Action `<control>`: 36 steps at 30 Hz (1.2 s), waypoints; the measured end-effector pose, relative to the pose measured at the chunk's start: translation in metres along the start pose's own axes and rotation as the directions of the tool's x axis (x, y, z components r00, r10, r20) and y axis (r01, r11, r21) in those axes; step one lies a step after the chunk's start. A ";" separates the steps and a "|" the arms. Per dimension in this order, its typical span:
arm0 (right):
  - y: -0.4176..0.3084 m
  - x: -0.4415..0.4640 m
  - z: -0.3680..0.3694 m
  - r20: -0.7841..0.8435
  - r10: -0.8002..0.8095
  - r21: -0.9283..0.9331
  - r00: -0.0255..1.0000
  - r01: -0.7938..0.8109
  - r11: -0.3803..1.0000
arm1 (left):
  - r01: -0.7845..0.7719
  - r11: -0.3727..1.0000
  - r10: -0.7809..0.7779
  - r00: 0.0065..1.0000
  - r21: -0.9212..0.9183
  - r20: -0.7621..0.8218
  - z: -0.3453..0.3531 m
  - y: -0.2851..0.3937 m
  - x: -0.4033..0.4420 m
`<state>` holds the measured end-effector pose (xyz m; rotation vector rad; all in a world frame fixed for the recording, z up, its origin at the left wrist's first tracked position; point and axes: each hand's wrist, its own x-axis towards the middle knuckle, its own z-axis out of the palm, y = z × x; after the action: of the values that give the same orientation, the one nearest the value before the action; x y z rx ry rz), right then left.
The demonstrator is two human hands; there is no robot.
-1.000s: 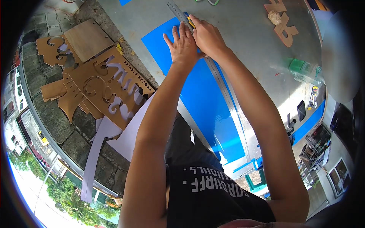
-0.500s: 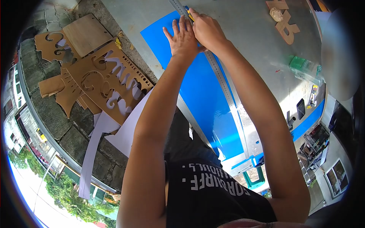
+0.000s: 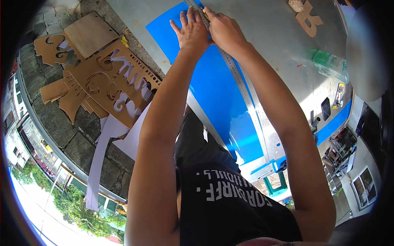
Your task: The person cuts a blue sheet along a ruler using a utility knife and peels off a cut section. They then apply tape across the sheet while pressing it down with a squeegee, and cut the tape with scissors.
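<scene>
A blue sheet (image 3: 221, 98) lies on the grey table, and a long metal ruler (image 3: 246, 98) runs lengthwise over it near its right edge. My left hand (image 3: 192, 33) presses flat on the sheet and the ruler's left side, its fingers spread. Just to its right, my right hand (image 3: 225, 32) is closed around a yellow cutter (image 3: 205, 14) at the ruler's edge. Only a little of the cutter's yellow body shows; its blade is hidden.
Cut brown boards with lettering (image 3: 96, 88) and a wooden panel (image 3: 90, 35) lie at the left. Letter-shaped pieces (image 3: 308, 20), a green-tinted clear bottle (image 3: 329, 64) and a dark phone-like object (image 3: 325, 108) rest on the table's right side.
Both hands appear slightly higher in view, with the left hand shifted a little left. The sheet and the surroundings have also shifted in view. My right hand keeps its hold on the cutter.
</scene>
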<state>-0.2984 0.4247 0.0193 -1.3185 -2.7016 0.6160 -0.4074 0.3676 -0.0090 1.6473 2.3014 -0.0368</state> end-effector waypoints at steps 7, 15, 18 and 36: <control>0.016 -0.060 0.005 -0.022 -0.044 -0.016 0.999 0.044 0.999 | -0.033 0.998 0.029 0.996 -0.045 -0.082 0.010 -0.006 0.001; 0.029 -0.133 0.000 -0.005 -0.045 -0.052 0.999 0.044 0.998 | 0.036 0.995 -0.024 0.991 -0.088 0.129 -0.023 0.005 -0.005; 0.034 -0.155 0.003 -0.036 -0.052 -0.053 0.998 0.050 0.997 | 0.031 0.997 -0.024 0.995 -0.077 0.098 -0.020 0.004 -0.005; 0.043 -0.171 0.011 -0.079 -0.069 -0.057 0.995 0.064 0.996 | -0.117 0.963 0.048 0.961 -0.242 -0.272 0.052 0.045 -0.120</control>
<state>-0.1616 0.3138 0.0113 -1.2314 -2.7025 0.4752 -0.3182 0.2620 -0.0192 1.6948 2.2989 0.5081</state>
